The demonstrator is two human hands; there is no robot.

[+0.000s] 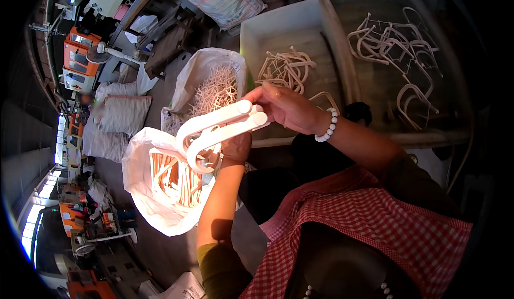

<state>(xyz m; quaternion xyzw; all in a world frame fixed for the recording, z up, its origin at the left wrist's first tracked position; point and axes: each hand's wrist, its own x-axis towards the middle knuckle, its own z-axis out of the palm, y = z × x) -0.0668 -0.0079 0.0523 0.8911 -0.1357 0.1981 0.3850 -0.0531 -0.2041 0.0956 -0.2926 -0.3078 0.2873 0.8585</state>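
In front of me are a few pale, thick, hook-shaped plastic pieces [217, 133], side by side, with their rounded ends toward the right. My left hand [236, 148] grips them from below, its fingers mostly hidden behind them. The fingers of my right hand [286, 106] are bent around the rounded ends, and the thumb side faces up. Under the pieces stands an open white sack [140, 205], holding more long curved pieces [163, 173] like these.
Beyond it, another white sack [184, 82] is full of thin pale plastic scraps [217, 87]. A pale tub [262, 23] holds tangled curved mouldings [286, 66]. Right of it, a larger tub [342, 47] has more mouldings [383, 44]. Stuffed sacks [120, 114] and orange machines [77, 53] stand at left.
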